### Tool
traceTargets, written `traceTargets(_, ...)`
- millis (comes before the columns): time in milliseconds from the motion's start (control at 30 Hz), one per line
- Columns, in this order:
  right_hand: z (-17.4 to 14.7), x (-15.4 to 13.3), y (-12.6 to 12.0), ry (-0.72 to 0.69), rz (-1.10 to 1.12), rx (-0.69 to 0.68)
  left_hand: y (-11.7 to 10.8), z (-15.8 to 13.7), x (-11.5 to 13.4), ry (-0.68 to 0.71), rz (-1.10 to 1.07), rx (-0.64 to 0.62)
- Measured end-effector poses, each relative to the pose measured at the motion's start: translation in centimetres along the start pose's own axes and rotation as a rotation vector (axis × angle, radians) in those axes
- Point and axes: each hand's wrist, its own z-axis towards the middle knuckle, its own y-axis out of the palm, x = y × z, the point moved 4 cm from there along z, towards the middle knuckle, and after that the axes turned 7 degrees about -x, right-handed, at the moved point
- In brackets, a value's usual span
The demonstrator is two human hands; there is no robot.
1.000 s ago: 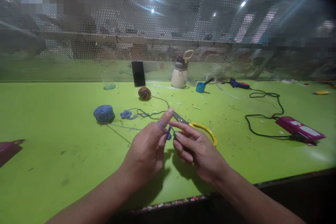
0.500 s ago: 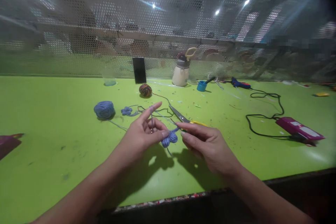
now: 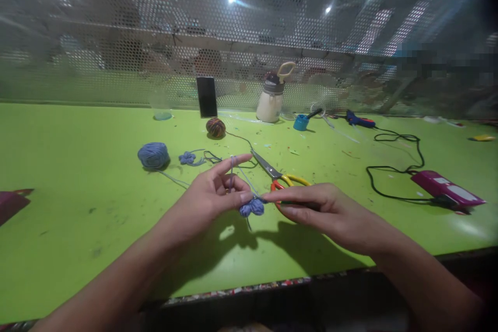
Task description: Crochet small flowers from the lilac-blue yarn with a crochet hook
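Observation:
My left hand (image 3: 212, 192) pinches a small blue-purple crocheted flower (image 3: 252, 207) between thumb and fingers. A strand of blue yarn (image 3: 232, 172) loops over its raised index finger. Closed around a thin crochet hook (image 3: 287, 203), my right hand (image 3: 332, 212) meets the flower's right edge; most of the hook is hidden by the fingers. Left of the hands lies the blue yarn ball (image 3: 153, 155), with another blue crocheted flower (image 3: 188, 157) beside it. Scissors (image 3: 268, 166) with yellow and red handles lie just behind my right hand.
Farther back are a multicoloured yarn ball (image 3: 215, 128), a phone (image 3: 207, 97) propped upright, a bottle (image 3: 270, 101) and a blue pot (image 3: 301, 122). A glue gun (image 3: 360, 120) and a corded magenta box (image 3: 447, 188) are on the right. A perforated screen (image 3: 175, 57) borders the green table (image 3: 78, 228).
My right hand has turned flatter, and the hook has swung down to the flower from its upward-pointing position. My left index finger stretches farther right. The view has shifted slightly.

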Motion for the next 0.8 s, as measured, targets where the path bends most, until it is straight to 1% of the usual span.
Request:
traceTargets(100,-0.2,-0.4,-0.3,-0.022,-0.127,-0.024,0.1,0.0,0.0,0.004,0.015,0.006)
traceTargets(300,-0.4,-1.3,-0.1,-0.129,-0.293,0.014,0.3,-0.1,0.3,0.031,0.062,0.016)
traceTargets(467,-0.5,-1.6,0.5,-0.125,-0.385,0.011,0.7,-0.1,0.7,0.063,0.11,0.037)
traceTargets(567,-0.5,-1.7,0.8,-0.107,-0.429,0.069,0.8,-0.1,0.7,0.095,0.193,0.069)
traceTargets(633,-0.4,-1.7,1.0,-0.09,-0.451,0.141,0.8,-0.3,0.7,0.166,0.346,0.107)
traceTargets(700,-0.2,-1.4,1.4,-0.089,-0.388,0.222,0.9,-0.7,0.7,0.299,0.577,0.168)
traceTargets(733,-0.1,-1.2,1.6,-0.092,-0.309,0.264,1.1,-1.0,0.7,0.378,0.695,0.202)
traceTargets(800,0.3,-0.5,2.2,-0.086,-0.079,0.368,1.5,-1.6,0.6,0.536,0.872,0.26)
